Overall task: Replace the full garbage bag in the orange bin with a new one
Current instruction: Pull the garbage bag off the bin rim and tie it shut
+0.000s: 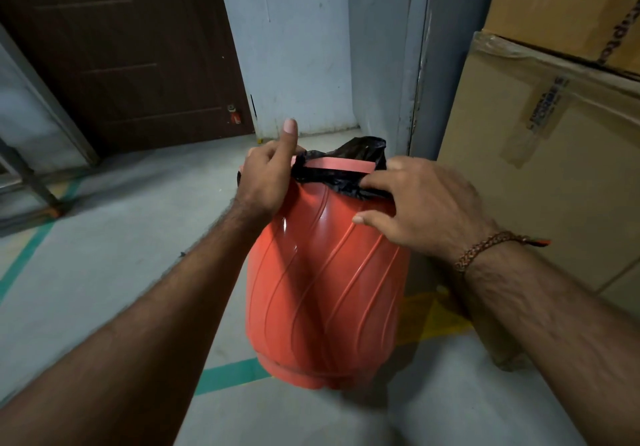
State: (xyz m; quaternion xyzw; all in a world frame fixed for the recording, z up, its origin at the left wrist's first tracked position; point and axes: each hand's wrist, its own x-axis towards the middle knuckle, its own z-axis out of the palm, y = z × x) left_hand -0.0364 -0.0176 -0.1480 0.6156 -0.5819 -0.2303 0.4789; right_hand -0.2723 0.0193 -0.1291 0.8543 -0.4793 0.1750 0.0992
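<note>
An orange ribbed plastic bin [325, 293] stands on the floor in the middle of the head view. A black garbage bag [346, 175] is folded over its rim, and a part of it sticks up at the far side. My left hand [266, 178] grips the bag's edge at the rim's left side, thumb pointing up. My right hand [419, 203] pinches the folded black plastic at the rim's right side, thumb resting on the bin's wall. What lies inside the bin is hidden.
Stacked cardboard boxes [540, 154] stand close on the right. A dark brown door [131, 50] is at the back left, beside a pale wall [298, 47]. A metal frame leg [34, 182] stands at far left. Green tape lines [228, 374] cross the grey floor.
</note>
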